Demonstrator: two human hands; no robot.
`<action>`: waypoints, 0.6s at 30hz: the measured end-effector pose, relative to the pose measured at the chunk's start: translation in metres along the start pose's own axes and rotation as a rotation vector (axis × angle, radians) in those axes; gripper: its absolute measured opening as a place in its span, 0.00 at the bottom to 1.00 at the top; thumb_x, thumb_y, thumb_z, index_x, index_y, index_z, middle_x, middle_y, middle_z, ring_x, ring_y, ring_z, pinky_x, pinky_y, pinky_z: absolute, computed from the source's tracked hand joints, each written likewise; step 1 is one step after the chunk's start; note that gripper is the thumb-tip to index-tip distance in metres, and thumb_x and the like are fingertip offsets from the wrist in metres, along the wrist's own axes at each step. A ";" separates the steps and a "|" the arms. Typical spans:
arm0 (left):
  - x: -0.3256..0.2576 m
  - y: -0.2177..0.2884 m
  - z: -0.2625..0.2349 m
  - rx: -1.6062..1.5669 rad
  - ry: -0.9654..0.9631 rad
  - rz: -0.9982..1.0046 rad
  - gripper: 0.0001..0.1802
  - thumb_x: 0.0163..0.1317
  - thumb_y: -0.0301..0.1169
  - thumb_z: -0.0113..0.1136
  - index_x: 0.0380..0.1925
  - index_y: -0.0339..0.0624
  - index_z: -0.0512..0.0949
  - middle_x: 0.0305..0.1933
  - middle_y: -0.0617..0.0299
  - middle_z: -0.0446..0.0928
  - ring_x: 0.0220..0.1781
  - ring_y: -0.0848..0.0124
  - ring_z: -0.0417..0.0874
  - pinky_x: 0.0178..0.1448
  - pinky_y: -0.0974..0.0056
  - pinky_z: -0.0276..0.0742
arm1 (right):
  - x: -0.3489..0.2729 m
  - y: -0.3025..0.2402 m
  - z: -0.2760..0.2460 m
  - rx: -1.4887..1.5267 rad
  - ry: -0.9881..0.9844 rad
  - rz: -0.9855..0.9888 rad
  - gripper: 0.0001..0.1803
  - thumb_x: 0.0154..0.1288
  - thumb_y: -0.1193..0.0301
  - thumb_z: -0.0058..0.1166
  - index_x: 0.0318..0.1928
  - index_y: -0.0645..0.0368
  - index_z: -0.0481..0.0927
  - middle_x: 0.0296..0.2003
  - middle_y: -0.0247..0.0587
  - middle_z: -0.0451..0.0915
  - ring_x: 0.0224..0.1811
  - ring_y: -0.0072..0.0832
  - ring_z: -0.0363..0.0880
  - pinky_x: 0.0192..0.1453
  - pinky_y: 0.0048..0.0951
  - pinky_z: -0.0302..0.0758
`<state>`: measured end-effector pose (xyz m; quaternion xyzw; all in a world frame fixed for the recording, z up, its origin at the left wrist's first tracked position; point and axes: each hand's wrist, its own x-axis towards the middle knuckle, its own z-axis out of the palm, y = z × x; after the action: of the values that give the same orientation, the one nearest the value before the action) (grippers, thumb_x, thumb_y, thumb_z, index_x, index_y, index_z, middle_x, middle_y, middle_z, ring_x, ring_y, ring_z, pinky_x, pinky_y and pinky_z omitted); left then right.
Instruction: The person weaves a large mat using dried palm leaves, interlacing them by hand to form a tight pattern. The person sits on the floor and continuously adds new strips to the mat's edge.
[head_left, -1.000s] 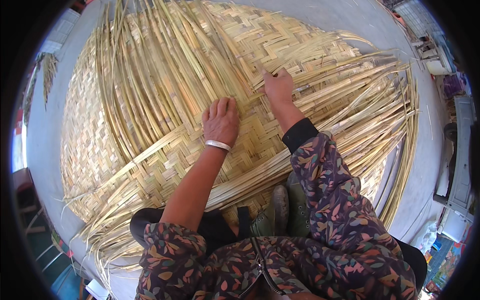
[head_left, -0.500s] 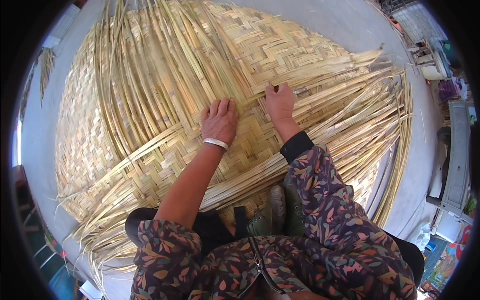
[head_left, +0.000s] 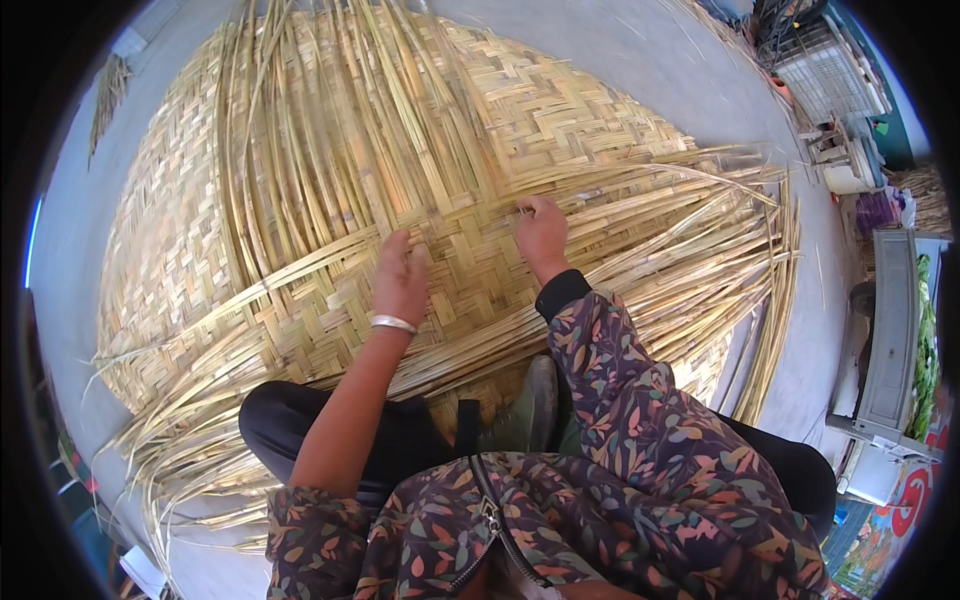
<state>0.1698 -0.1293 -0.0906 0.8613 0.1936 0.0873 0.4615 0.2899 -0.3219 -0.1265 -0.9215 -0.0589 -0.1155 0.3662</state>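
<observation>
A large herringbone-woven mat (head_left: 560, 90) of pale yellow-green flat reed strips lies under and in front of me. Many loose upright strips (head_left: 330, 130) fan away from the worked section toward the far edge. My right hand (head_left: 543, 238) is closed in a pinch at the edge of the weave, on a reed strip (head_left: 590, 180) running off to the right; its fingertips are partly hidden. To its left, my left hand (head_left: 401, 282), with a pale bracelet on the wrist, hovers just over the weave. Its fingers are slightly blurred, a little apart, holding nothing I can see.
Long strip ends (head_left: 680, 240) spread out on the right, and more (head_left: 190, 450) trail over the grey floor (head_left: 70, 270) at the lower left. My shoe (head_left: 525, 410) rests on the near part of the mat. A grey metal cart (head_left: 890, 330) stands at the far right.
My left hand has lifted off the weave and drawn back toward me. My right hand has come slightly nearer, and the raised strip at right now lies lower among the others.
</observation>
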 end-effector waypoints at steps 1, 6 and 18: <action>0.001 -0.010 -0.015 -0.177 0.123 -0.143 0.23 0.64 0.33 0.52 0.56 0.32 0.67 0.57 0.49 0.72 0.56 0.58 0.75 0.59 0.60 0.70 | 0.002 -0.001 0.002 0.012 -0.012 0.040 0.07 0.49 0.78 0.51 0.29 0.59 0.82 0.32 0.50 0.80 0.37 0.46 0.78 0.43 0.41 0.73; 0.012 -0.061 -0.085 -0.960 0.596 -0.734 0.25 0.67 0.39 0.51 0.58 0.36 0.64 0.51 0.54 0.74 0.49 0.61 0.79 0.48 0.61 0.75 | 0.006 -0.004 0.006 0.027 -0.139 0.176 0.08 0.51 0.72 0.51 0.29 0.55 0.83 0.29 0.48 0.82 0.35 0.43 0.80 0.42 0.39 0.74; 0.009 -0.070 -0.148 -1.208 0.621 -0.506 0.11 0.63 0.32 0.57 0.40 0.38 0.69 0.39 0.57 0.79 0.42 0.65 0.80 0.44 0.60 0.77 | -0.013 -0.115 0.022 -0.004 -0.280 -0.495 0.11 0.53 0.75 0.50 0.38 0.62 0.77 0.36 0.50 0.77 0.41 0.47 0.74 0.48 0.43 0.70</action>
<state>0.1118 0.0220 -0.0664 0.3203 0.4272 0.3102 0.7866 0.2588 -0.2237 -0.0688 -0.8868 -0.3317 -0.0731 0.3133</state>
